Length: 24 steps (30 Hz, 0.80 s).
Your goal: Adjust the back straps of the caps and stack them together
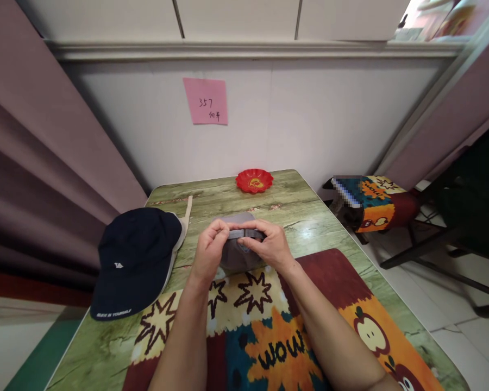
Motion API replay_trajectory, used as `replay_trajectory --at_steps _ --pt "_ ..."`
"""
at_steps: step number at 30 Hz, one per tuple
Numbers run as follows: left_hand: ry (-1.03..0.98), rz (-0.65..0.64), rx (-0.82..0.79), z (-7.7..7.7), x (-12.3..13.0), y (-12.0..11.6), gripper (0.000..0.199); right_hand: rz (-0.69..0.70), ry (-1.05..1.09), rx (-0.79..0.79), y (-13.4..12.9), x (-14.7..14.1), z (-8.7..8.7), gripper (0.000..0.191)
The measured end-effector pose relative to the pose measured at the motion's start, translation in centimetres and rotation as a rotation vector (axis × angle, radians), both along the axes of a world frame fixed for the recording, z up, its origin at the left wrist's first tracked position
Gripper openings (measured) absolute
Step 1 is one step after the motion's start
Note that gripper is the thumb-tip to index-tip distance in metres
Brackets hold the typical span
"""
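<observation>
Gripping a grey cap (238, 260) by its strap (236, 234), over the table (309, 217).
The left hand (212, 244) closes thumb and fingers on the strap's 9 o'clock side, the right hand (271, 243) on its 3 o'clock side, both pinches with little gap; the strap's long axis runs crosswise, 9 to 3 (which way the brim points, I cannot tell, as the hands hide much of the cap). The cap is at the far edge of the patterned mat (330, 271), which spreads toward 6 o'clock. From the cap, a navy cap (140, 250) lies at 9 o'clock, its brim toward 7, with a pale strip beside it, and a scalloped red dish (255, 181) sits near 12.
</observation>
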<state>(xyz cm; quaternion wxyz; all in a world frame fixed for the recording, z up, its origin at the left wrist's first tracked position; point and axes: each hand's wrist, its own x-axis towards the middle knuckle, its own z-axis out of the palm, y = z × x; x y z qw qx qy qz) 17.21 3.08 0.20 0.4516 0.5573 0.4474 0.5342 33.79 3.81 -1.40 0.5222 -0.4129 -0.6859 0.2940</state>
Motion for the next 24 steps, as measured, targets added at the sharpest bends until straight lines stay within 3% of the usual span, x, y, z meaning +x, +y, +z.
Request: replay_trajectory --at_steps 10,16,20,24 --pt "-0.234 -0.074 -0.076 -0.81 -0.19 0.46 0.013 0.021 0.0 0.016 0.21 0.05 -0.3 0.024" --pt "-0.085 -0.015 -0.08 -0.34 -0.29 0.17 0.021 0.01 -0.005 0.022 0.17 0.02 -0.41 0.024" --pt "0.099 -0.082 -0.117 0.01 -0.15 0.03 0.028 0.027 -0.04 0.024 0.07 -0.12 -0.41 0.022" --pt "0.044 -0.054 -0.184 -0.16 -0.66 0.18 0.032 0.088 -0.072 -0.095 0.46 0.84 -0.49 0.045"
